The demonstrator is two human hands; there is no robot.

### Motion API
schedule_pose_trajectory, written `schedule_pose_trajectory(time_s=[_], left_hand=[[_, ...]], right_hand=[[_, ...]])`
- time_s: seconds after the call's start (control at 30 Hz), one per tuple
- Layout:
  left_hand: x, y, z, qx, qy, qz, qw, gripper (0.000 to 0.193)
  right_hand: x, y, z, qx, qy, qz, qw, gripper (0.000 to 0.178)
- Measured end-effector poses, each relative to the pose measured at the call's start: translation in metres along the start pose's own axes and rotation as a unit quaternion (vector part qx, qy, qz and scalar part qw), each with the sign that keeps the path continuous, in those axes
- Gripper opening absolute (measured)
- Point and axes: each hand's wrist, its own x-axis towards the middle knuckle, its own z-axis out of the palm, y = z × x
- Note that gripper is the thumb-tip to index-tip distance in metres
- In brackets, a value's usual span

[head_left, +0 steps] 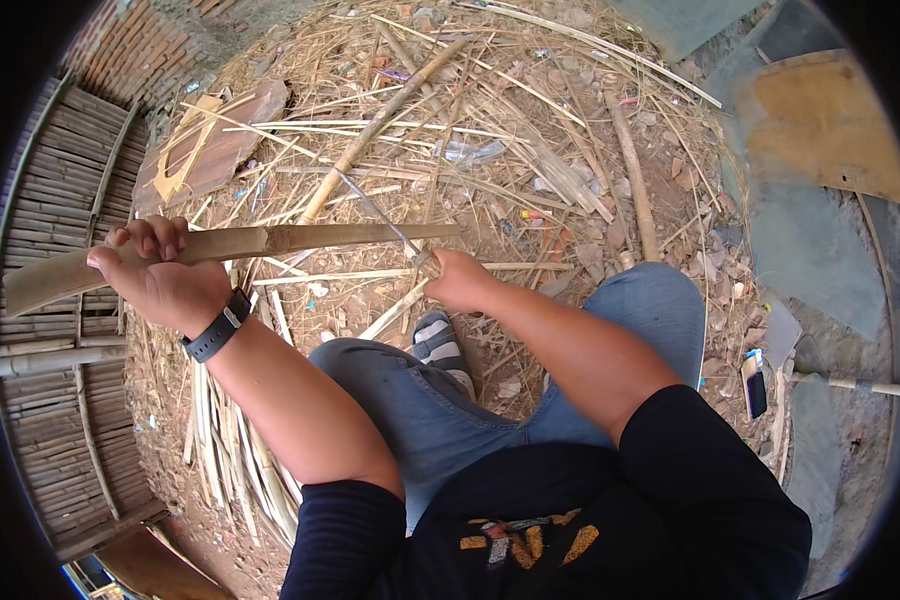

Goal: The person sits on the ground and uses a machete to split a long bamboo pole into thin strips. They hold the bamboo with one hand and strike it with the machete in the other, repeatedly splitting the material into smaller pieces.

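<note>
Black shirt (610, 490) nearest. Bamboo (235, 243) held above littered ground (160, 430): tan, node mid-length, tapering rightward. Left hand (170, 285) curled round broad part; right hand (460, 282) clenched on knife (378, 212), crossing narrow part.

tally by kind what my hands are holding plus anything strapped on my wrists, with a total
Bamboo piece, held in the left hand: 1
Knife, gripped in the right hand: 1
Black wristband, on the left side: 1
Total: 3
</note>
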Motion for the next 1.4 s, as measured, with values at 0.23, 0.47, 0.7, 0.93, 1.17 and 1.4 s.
schedule_pose_trajectory(time_s=[0.23, 0.47, 0.7, 0.93, 1.17, 1.4], left_hand=[[-0.003, -0.002, 0.007, 0.012, 0.003, 0.002, 1.000, 0.042], [0.000, -0.001, 0.002, -0.015, -0.049, 0.000, 0.999, 0.037], [-0.012, 0.000, 0.018, -0.009, -0.030, 0.004, 0.999, 0.038], [-0.006, 0.000, 0.009, -0.002, -0.024, 0.001, 1.000, 0.038], [-0.002, 0.009, 0.000, -0.017, -0.146, -0.059, 0.987, 0.052], [0.005, 0.006, -0.013, -0.108, -0.238, -0.137, 0.955, 0.060]], right_hand=[[-0.009, -0.017, 0.004, 0.033, -0.003, -0.041, 0.999, 0.036], [-0.006, -0.019, 0.008, 0.041, 0.009, -0.010, 0.999, 0.036], [0.000, 0.017, 0.003, 0.061, 0.025, 0.038, 0.997, 0.042], [-0.009, -0.017, 0.005, 0.052, 0.020, -0.035, 0.998, 0.042], [0.000, 0.010, -0.001, 0.066, 0.020, 0.076, 0.995, 0.040], [-0.008, -0.013, -0.010, 0.117, -0.018, -0.036, 0.992, 0.041]])
